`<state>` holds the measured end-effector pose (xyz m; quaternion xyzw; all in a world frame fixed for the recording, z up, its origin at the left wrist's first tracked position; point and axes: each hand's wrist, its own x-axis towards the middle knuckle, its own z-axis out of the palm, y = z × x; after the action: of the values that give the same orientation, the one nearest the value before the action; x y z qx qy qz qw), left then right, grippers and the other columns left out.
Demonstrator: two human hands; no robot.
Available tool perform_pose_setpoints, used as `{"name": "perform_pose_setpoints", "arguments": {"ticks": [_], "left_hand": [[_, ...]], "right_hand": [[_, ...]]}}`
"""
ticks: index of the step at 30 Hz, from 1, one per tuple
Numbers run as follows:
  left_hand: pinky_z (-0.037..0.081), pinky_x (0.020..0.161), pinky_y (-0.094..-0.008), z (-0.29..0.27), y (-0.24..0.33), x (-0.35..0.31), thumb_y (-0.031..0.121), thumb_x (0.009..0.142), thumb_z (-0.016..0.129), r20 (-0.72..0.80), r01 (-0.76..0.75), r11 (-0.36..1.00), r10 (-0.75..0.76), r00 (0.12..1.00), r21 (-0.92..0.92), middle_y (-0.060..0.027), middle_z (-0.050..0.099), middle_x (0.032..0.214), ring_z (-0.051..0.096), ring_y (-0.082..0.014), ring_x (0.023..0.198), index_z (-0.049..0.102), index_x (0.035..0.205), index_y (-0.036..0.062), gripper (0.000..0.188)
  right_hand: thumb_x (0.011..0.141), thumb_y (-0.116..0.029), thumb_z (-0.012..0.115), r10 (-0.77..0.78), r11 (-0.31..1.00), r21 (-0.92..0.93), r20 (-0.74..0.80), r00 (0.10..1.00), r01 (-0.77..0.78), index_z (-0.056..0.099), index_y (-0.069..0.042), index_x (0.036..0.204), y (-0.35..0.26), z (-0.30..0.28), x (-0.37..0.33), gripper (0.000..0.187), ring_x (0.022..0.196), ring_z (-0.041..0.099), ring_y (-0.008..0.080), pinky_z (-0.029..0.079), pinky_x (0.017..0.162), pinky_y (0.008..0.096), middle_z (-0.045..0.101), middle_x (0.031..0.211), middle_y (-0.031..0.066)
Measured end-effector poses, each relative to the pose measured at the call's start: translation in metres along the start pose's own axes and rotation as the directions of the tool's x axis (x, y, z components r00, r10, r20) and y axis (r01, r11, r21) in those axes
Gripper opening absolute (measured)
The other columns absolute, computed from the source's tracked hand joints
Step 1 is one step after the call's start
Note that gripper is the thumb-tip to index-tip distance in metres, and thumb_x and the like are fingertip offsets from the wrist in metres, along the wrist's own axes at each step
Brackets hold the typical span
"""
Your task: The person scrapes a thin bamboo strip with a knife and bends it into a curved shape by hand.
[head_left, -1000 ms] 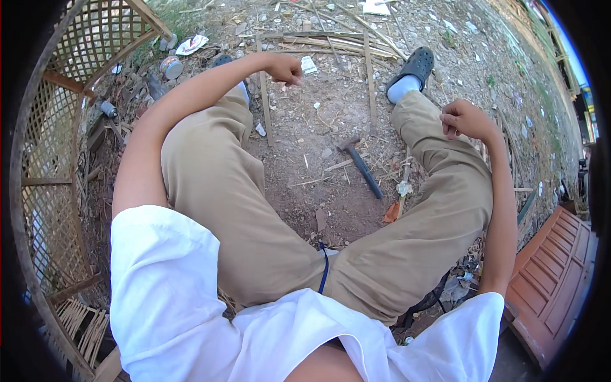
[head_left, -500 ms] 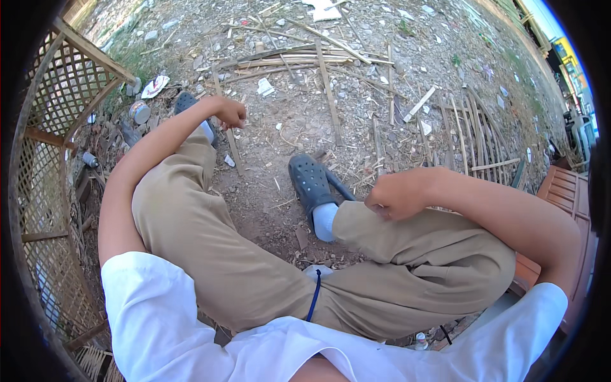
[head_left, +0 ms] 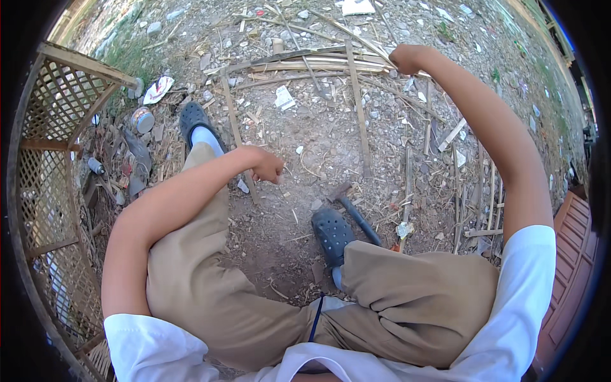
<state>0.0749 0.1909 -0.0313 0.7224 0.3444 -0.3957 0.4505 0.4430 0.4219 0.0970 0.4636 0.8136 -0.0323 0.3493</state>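
Observation:
My left hand is closed, fingers curled, above the dirt by a thin upright wooden strip. What it may hold is hidden. Stretched forward, my right hand is closed at the right end of a stack of wooden strips; whether it grips one is hidden. Two crossing strips lie toward me from that stack. A hammer with a dark handle rests on the ground beside my right clog, its head pointing away from me.
A lattice panel stands at the left, near a round tub and a bottle. More strips lie at the right. A brown panelled board is at the far right. My left clog is planted ahead.
My right hand has gone from above my right knee forward to the strip stack. My left hand has come nearer and to the right. The view has shifted, showing the hammer more fully.

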Motion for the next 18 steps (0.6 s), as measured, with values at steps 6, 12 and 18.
{"name": "perform_pose_setpoints", "arguments": {"ticks": [6, 12, 18], "left_hand": [[0.046, 0.065, -0.0445, -0.003, -0.006, -0.015, 0.046, 0.103, 0.054, -0.033, -0.017, 0.998, 0.015, 0.999, -0.054, -0.0130, 0.059, 0.069, 0.060, -0.0237, 0.066, 0.062, 0.087, -0.0051, 0.054], [0.045, 0.066, -0.0443, -0.025, -0.021, -0.044, 0.048, 0.108, 0.048, -0.124, -0.199, 0.951, 0.173, 0.977, -0.238, -0.0148, 0.058, 0.069, 0.053, -0.0233, 0.066, 0.061, 0.087, -0.0075, 0.061], [0.044, 0.064, -0.0465, -0.050, -0.017, -0.070, 0.045, 0.106, 0.051, -0.231, -0.192, 0.932, 0.123, 0.965, -0.306, -0.0127, 0.054, 0.063, 0.053, -0.0255, 0.062, 0.060, 0.081, -0.0056, 0.057]], "right_hand": [[0.088, -0.003, 0.057, 0.151, 0.985, 0.111, -0.231, 0.961, -0.128, 0.070, 0.001, 0.113, 0.049, 0.031, 0.101, 0.028, 0.108, 0.071, 0.0363, 0.059, 0.090, 0.0471, 0.072, 0.114, 0.0254], [0.095, -0.007, 0.056, 0.425, 0.879, 0.337, -0.237, 0.873, -0.337, 0.050, -0.005, 0.135, 0.034, 0.097, 0.159, 0.041, 0.121, 0.063, 0.0433, 0.053, 0.099, 0.0566, 0.058, 0.137, 0.0216], [0.099, -0.009, 0.056, 0.371, 0.928, 0.124, -0.319, 0.872, -0.350, 0.052, -0.010, 0.131, 0.015, 0.101, 0.151, 0.033, 0.122, 0.064, 0.0330, 0.051, 0.095, 0.0647, 0.062, 0.129, 0.0157]]}}
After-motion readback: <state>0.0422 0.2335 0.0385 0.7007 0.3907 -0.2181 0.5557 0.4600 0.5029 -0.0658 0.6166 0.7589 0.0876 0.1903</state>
